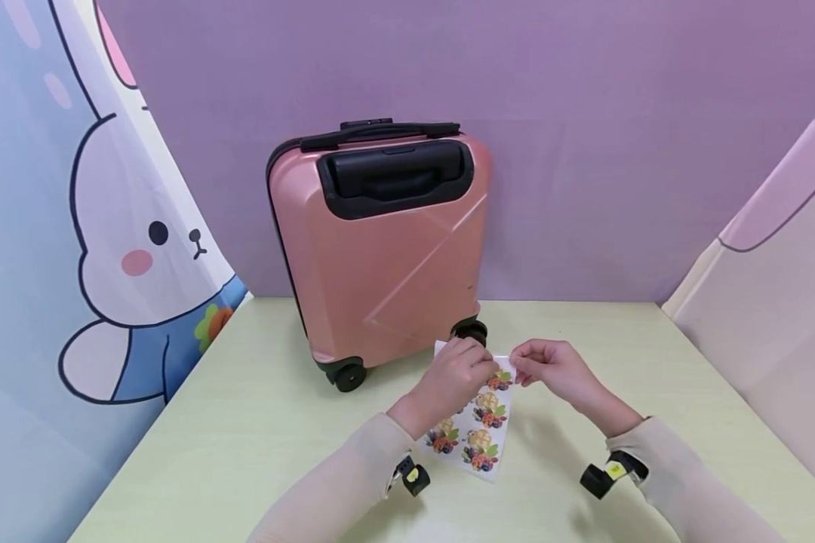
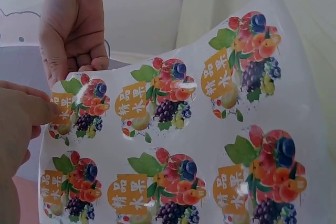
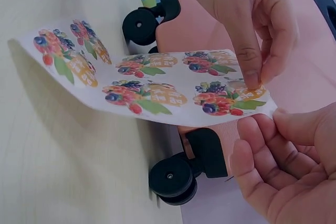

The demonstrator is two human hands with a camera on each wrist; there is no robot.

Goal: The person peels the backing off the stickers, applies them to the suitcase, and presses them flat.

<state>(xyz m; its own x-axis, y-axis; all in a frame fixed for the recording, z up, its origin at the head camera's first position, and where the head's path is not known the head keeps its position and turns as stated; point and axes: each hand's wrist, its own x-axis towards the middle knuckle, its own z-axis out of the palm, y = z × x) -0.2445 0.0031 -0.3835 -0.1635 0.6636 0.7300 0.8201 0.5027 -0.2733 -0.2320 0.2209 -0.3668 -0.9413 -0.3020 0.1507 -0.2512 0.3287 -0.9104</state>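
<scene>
A white sheet of fruit stickers [image 1: 484, 434] hangs between my two hands, its printed face towards me. My left hand [image 1: 453, 377] pinches it near the top edge; in the left wrist view the left thumb [image 2: 39, 109] lies over an orange label on one sticker. At the top right corner my right hand [image 1: 562, 371] holds the sheet between thumb and fingers. In the right wrist view the right thumb [image 3: 299, 125] meets that corner, close to the left fingertips. The sheet [image 3: 152, 82] bends, its far end curling up. Whether any sticker has lifted from the backing, I cannot tell.
A pink suitcase [image 1: 387, 256] with black wheels and a black handle stands upright behind the sheet, against a purple backdrop [image 1: 584, 173]. The pale table [image 1: 244, 452] lies under my hands. A rabbit-printed cloth [image 1: 143, 249] hangs at the left.
</scene>
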